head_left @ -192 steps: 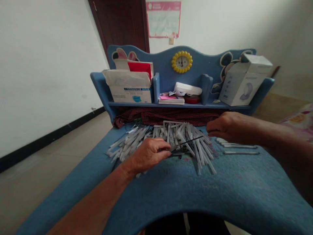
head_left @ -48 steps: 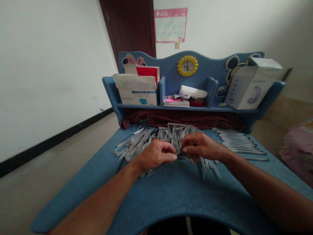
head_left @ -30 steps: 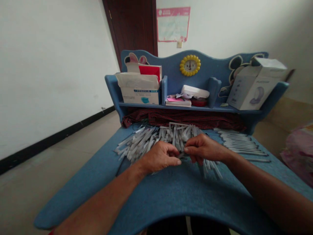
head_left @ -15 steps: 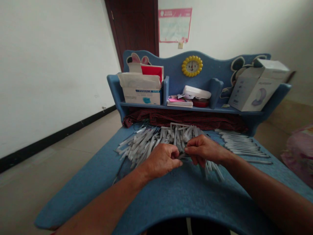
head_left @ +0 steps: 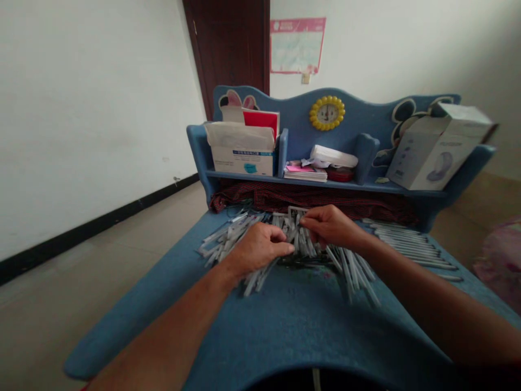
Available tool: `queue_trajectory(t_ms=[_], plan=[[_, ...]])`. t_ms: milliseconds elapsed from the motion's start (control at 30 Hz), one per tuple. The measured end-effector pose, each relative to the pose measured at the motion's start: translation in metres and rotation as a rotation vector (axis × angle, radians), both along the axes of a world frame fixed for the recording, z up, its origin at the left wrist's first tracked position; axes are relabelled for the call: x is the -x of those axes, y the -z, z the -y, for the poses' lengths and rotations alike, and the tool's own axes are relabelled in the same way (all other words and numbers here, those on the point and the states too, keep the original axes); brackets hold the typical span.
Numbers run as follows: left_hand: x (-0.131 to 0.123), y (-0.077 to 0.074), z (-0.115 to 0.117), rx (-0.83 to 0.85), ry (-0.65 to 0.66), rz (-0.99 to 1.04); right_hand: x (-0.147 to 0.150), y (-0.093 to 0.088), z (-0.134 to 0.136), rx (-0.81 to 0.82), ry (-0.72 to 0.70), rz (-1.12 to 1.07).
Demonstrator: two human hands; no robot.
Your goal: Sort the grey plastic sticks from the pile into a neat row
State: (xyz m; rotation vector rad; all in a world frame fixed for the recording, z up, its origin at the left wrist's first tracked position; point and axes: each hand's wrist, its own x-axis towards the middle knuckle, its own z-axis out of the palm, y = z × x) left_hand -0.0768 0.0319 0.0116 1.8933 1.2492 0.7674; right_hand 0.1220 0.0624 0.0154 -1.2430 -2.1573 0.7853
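A loose pile of thin, whitish, see-through-looking sticks point(head_left: 299, 241) lies on the blue tabletop; their exact kind is unclear. On the pile's left side, my left hand point(head_left: 260, 247) has curled fingers with the thumb held apart from them, and nothing shows in the gap. My right hand point(head_left: 331, 225) is over the back of the pile, thumb and forefinger pinched at the end of a pale stick. Its other fingers are bent under and partly hidden. More sticks point(head_left: 354, 271) fan out towards me below the right wrist.
Similar sticks point(head_left: 407, 244) lie in a neat row at the right. Behind the pile are a dark red checked cloth point(head_left: 325, 201) and a blue shelf point(head_left: 362, 184), holding a mask box point(head_left: 244, 157), papers point(head_left: 305, 172) and a white carton point(head_left: 431, 152). The table's curved edge point(head_left: 280, 374) is near me.
My hands have moved apart. The right one has shifted back, deeper over the pile, and the left slightly back and left. The view has tilted a little, exposing the front of the pile.
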Motion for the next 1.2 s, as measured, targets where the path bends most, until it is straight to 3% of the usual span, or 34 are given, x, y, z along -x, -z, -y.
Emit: queue_trajectory(t_ms=[67,133,200,300,633,833,1000,1033,1100,1200], plan=[[0.003,-0.001,-0.004,-0.014,-0.138,0.091,0.011,-0.004,-0.013,-0.258,0.040,0.183],[0.006,-0.001,-0.008,-0.002,-0.251,0.178,0.023,-0.010,-0.024,-0.386,0.070,0.414],[0.008,-0.001,-0.012,0.003,-0.317,0.248,0.037,-0.015,-0.035,-0.364,0.091,0.628],[0.011,-0.001,-0.015,-0.010,-0.356,0.313,0.055,-0.016,-0.051,-0.267,0.107,0.771],[0.011,-0.002,-0.016,-0.029,-0.364,0.366,0.079,-0.006,-0.078,-0.071,0.142,0.766],[0.011,0.000,-0.017,-0.018,-0.364,0.392,0.071,-0.013,-0.079,0.035,0.117,0.547],[0.016,0.000,-0.020,0.039,-0.361,0.535,0.041,-0.016,-0.045,0.031,0.089,0.184],[0.017,0.000,-0.021,0.056,-0.354,0.597,0.034,-0.013,-0.033,0.046,0.062,0.082],[0.018,-0.002,-0.022,0.096,-0.339,0.729,0.021,-0.004,-0.010,0.211,-0.064,-0.396],[0.016,-0.005,-0.019,0.147,-0.319,0.879,0.008,0.011,0.018,0.391,-0.160,-0.745]])
